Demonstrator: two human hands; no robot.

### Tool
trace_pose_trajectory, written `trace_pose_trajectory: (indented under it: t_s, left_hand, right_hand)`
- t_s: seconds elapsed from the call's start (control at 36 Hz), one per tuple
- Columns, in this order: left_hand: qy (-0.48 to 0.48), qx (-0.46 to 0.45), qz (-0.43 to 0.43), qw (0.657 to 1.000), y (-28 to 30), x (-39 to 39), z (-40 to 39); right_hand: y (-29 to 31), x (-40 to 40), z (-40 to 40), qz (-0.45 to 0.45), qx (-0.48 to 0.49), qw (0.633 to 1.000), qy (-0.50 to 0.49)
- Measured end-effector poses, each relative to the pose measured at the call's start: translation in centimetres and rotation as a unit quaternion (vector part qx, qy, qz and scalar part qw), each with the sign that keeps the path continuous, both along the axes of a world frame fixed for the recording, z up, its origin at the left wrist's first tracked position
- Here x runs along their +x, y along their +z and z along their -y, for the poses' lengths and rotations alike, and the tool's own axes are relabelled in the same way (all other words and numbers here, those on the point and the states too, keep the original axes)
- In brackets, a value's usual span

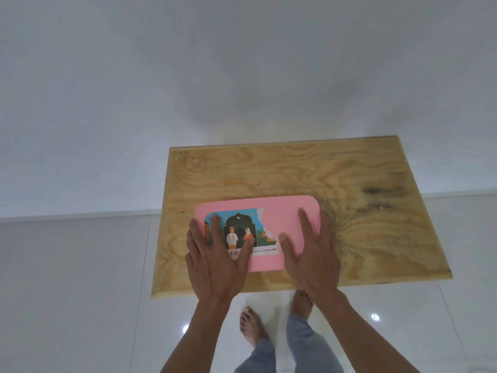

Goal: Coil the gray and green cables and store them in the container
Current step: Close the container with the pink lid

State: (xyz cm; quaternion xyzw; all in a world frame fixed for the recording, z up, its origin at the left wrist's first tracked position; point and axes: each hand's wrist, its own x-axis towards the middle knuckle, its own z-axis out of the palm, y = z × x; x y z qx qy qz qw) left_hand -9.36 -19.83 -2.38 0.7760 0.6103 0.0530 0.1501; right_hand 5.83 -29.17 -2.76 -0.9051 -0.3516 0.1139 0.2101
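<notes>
A pink rectangular container (279,214) with its lid on lies near the front of the wooden table (295,170). A torn colourful sticker (239,230) covers the lid's left half. My left hand (215,259) lies flat on the lid's left part, fingers straight and spread over the sticker. On the lid's right part my right hand (312,251) presses flat as well, its fingers reaching the right edge. No gray or green cable is in view.
The plywood table stands against a white wall (242,76), with dark stains (376,195) at its right rear. White glossy floor tiles (80,292) surround it. My bare feet (252,327) and jeans show below the table's front edge.
</notes>
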Motion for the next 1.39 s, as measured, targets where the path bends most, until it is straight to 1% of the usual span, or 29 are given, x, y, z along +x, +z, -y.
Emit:
trace_pose_trajectory:
  t_s: [0.17, 0.28, 0.33, 0.53, 0.72, 0.81, 0.89, 0.94, 1.0, 1.11, 1.25, 1.39]
  left_hand:
    - [-0.027, 0.018, -0.029, 0.999, -0.4, 0.2, 0.0]
    - [-0.037, 0.023, -0.037, 0.998, 0.0, 0.0, -0.4]
    - [-0.048, 0.032, -0.036, 0.998, 0.0, -0.2, -0.9]
    - [-0.072, 0.035, -0.035, 0.996, -0.8, -0.2, -1.8]
    - [-0.072, 0.035, -0.018, 0.997, -0.3, -0.1, -2.0]
    - [-0.062, 0.032, 0.011, 0.997, -0.2, -0.1, -1.9]
    - [-0.045, 0.043, 0.042, 0.997, 0.1, -0.2, -1.8]
    - [-0.035, 0.048, 0.054, 0.997, 0.2, -0.4, -1.8]
    - [-0.027, 0.049, 0.064, 0.996, 0.1, -0.8, -1.6]
    - [0.008, 0.033, 0.121, 0.992, -0.3, -1.1, -1.1]
    - [0.005, 0.047, 0.136, 0.99, -0.7, -0.7, -1.3]
    - [0.0, 0.069, 0.14, 0.988, -0.9, 0.1, -2.3]
  right_hand:
    - [-0.6, 0.0, -0.1, 0.057, 0.0, 0.998, 0.026]
    - [-0.2, 0.2, -0.5, 0.057, -0.033, 0.998, 0.023]
    - [0.2, 0.7, -1.0, 0.071, -0.054, 0.996, 0.022]
    - [-0.7, 1.4, -1.9, 0.06, -0.04, 0.996, 0.056]
    - [-0.8, 1.8, -1.8, 0.063, 0.001, 0.996, 0.058]
    - [-0.6, 1.9, -1.7, 0.042, 0.013, 0.998, 0.055]
    - [-0.3, 2.2, -1.5, 0.0, 0.025, 0.999, 0.045]
    - [-0.3, 2.4, -0.9, 0.0, 0.034, 0.999, 0.036]
    - [-0.6, 2.3, -0.1, 0.004, 0.058, 0.998, 0.028]
    - [-1.8, 1.8, 0.4, -0.019, 0.13, 0.991, 0.016]
    - [-2.5, 1.9, -0.1, 0.002, 0.187, 0.982, 0.009]
    - [-2.6, 2.6, -1.2, 0.005, 0.196, 0.981, 0.001]
